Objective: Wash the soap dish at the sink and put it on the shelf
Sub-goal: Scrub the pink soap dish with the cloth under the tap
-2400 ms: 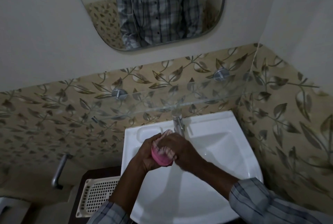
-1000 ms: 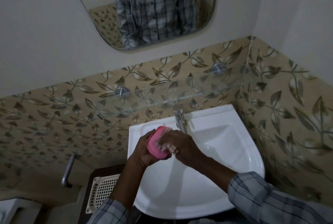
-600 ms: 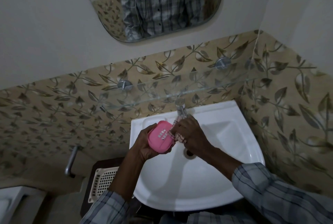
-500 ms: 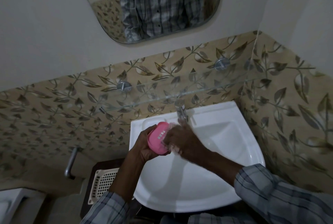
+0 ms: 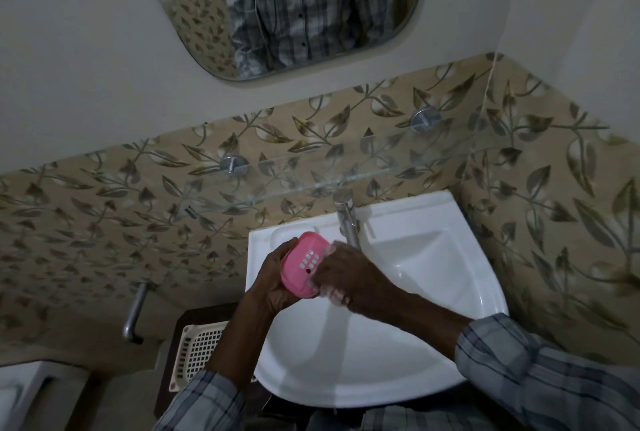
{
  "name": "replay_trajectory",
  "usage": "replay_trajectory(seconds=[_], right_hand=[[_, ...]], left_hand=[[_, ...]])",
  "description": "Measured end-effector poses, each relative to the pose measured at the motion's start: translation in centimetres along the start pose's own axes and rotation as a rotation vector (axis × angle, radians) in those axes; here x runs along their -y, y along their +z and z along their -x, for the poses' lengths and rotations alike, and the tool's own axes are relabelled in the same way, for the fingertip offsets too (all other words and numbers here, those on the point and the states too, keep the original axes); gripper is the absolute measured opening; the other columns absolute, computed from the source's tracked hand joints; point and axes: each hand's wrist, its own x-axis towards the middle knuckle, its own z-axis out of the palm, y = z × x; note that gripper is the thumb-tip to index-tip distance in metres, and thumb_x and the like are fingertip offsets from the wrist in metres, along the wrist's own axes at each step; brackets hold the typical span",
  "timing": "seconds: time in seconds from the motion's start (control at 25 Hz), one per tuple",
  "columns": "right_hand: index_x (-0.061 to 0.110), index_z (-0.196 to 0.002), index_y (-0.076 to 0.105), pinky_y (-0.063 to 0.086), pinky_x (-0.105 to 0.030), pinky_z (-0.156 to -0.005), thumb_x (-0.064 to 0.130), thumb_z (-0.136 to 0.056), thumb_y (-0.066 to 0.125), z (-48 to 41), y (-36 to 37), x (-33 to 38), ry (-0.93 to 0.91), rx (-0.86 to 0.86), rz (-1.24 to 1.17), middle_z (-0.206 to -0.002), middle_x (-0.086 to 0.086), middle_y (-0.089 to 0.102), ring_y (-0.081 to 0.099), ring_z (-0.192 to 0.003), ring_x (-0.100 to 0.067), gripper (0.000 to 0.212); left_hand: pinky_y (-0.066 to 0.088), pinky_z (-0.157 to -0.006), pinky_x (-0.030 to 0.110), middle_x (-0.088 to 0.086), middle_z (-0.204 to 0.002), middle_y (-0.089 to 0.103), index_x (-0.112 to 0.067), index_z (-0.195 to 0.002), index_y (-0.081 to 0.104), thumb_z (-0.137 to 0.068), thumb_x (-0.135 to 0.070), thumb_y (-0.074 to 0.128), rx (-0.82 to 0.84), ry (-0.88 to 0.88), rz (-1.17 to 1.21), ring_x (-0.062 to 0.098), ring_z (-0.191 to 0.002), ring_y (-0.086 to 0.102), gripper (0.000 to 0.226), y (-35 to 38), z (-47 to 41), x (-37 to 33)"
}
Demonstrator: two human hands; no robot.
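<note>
A pink soap dish point(image 5: 304, 263) with small drain slots is held tilted over the white corner sink point(image 5: 433, 309). My left hand point(image 5: 275, 283) grips it from the left and below. My right hand point(image 5: 341, 278) is soapy and rubs the dish's right edge with curled fingers; I cannot tell whether it holds anything. The chrome tap point(image 5: 348, 219) stands just behind my right hand. The glass shelf point(image 5: 311, 174) runs along the tiled wall above the sink.
A mirror point(image 5: 294, 7) hangs above and reflects a checked shirt. A cream slotted basket point(image 5: 199, 351) sits on a dark stand left of the sink. A metal handle point(image 5: 135, 312) sticks out of the left wall. Leaf-patterned tiles close the right corner.
My right hand has kept rubbing the dish, sliding from its face to its right edge. My left hand has turned the dish so its slotted side faces up.
</note>
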Motion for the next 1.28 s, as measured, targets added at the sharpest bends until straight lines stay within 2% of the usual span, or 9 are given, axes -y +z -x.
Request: replay_trajectory(seconds=[0.08, 0.32, 0.48, 0.64, 0.84, 0.96, 1.12, 1.2, 1.28], right_hand=[[0.013, -0.104, 0.073, 0.046, -0.039, -0.098, 0.008, -0.083, 0.060, -0.4, -1.0, 0.6, 0.007, 0.028, -0.112, -0.104, -0.008, 0.072, 0.061, -0.098, -0.022, 0.025], [0.011, -0.113, 0.061, 0.059, -0.044, -0.084, -0.001, -0.080, 0.068, -0.8, -3.0, -1.8, 1.274, -0.330, -0.830, -0.107, -0.013, 0.071, 0.070, -0.093, -0.026, 0.036], [-0.012, -0.092, 0.066, 0.059, -0.055, -0.075, -0.015, -0.074, 0.058, -0.6, -4.5, -1.0, 1.527, -0.392, -1.148, -0.090, -0.033, 0.070, 0.072, -0.078, -0.042, 0.021], [-0.007, -0.088, 0.068, 0.061, -0.050, -0.072, -0.008, -0.082, 0.058, -1.4, -5.3, 0.2, 1.468, -0.286, -1.018, -0.083, -0.025, 0.072, 0.072, -0.070, -0.034, 0.012], [0.014, -0.114, 0.058, 0.053, -0.030, -0.075, 0.031, -0.089, 0.069, -3.5, -4.8, 3.9, 1.175, -0.144, -0.374, -0.099, -0.002, 0.069, 0.067, -0.091, -0.023, 0.032], [0.020, -0.121, 0.054, 0.053, -0.026, -0.068, 0.055, -0.082, 0.068, -5.5, -5.7, 5.3, 1.154, -0.067, -0.556, -0.104, 0.000, 0.067, 0.066, -0.092, -0.015, 0.055], [0.034, -0.132, 0.050, 0.043, -0.029, -0.102, 0.063, -0.068, 0.074, -3.9, -7.1, 4.3, 0.513, 0.496, -0.357, -0.134, 0.007, 0.057, 0.053, -0.118, -0.003, 0.075], [0.028, -0.149, 0.028, 0.014, -0.042, -0.119, 0.074, -0.065, 0.063, -2.6, -5.3, 3.0, 0.201, 0.519, 0.059, -0.159, 0.001, 0.023, 0.019, -0.145, -0.017, 0.103], [0.013, -0.145, 0.038, 0.026, -0.053, -0.116, 0.052, -0.074, 0.073, -1.6, -2.6, 2.5, 0.071, 0.330, 0.156, -0.154, -0.011, 0.035, 0.027, -0.143, -0.027, 0.088]], left_hand=[[0.058, -0.077, 0.049, 0.027, -0.114, 0.062, -0.001, -0.135, 0.051, -0.081, -0.043, 0.069, 0.047, -0.005, 0.015, 0.040, -0.093, 0.063, 0.071, -0.7, 0.0, -0.2], [0.054, -0.083, 0.045, 0.030, -0.124, 0.056, 0.004, -0.141, 0.042, -0.091, -0.053, 0.045, 0.219, 0.068, 0.098, 0.040, -0.096, 0.064, 0.075, -1.6, 0.8, -1.5], [0.055, -0.078, 0.043, 0.029, -0.123, 0.056, 0.003, -0.140, 0.045, -0.091, -0.052, 0.048, 0.135, 0.089, 0.032, 0.038, -0.093, 0.063, 0.074, -1.2, 1.2, -1.3], [0.054, -0.072, 0.039, 0.026, -0.113, 0.062, -0.001, -0.138, 0.049, -0.092, -0.050, 0.048, -0.025, 0.225, -0.065, 0.034, -0.085, 0.063, 0.067, -0.2, 1.2, -0.5], [0.053, -0.077, 0.042, 0.023, -0.109, 0.068, -0.006, -0.128, 0.057, -0.096, -0.050, 0.046, -0.131, 0.221, -0.186, 0.033, -0.090, 0.065, 0.056, 1.6, 0.7, 1.0], [0.055, -0.082, 0.044, 0.021, -0.103, 0.072, -0.005, -0.115, 0.066, -0.097, -0.042, 0.046, -0.078, 0.218, -0.078, 0.034, -0.092, 0.069, 0.045, 2.3, 0.5, 1.7], [0.056, -0.087, 0.053, 0.026, -0.112, 0.067, 0.003, -0.117, 0.063, -0.089, -0.037, 0.050, 0.077, 0.147, 0.159, 0.038, -0.098, 0.068, 0.051, 1.5, 1.2, 0.5], [0.050, -0.091, 0.061, 0.027, -0.115, 0.066, 0.004, -0.120, 0.062, -0.089, -0.034, 0.050, 0.132, 0.099, 0.225, 0.040, -0.100, 0.067, 0.051, 1.1, 1.1, 0.0], [0.052, -0.091, 0.057, 0.027, -0.109, 0.067, 0.006, -0.118, 0.062, -0.089, -0.034, 0.051, 0.145, 0.055, 0.225, 0.038, -0.094, 0.069, 0.050, 1.1, 0.7, -0.3]])
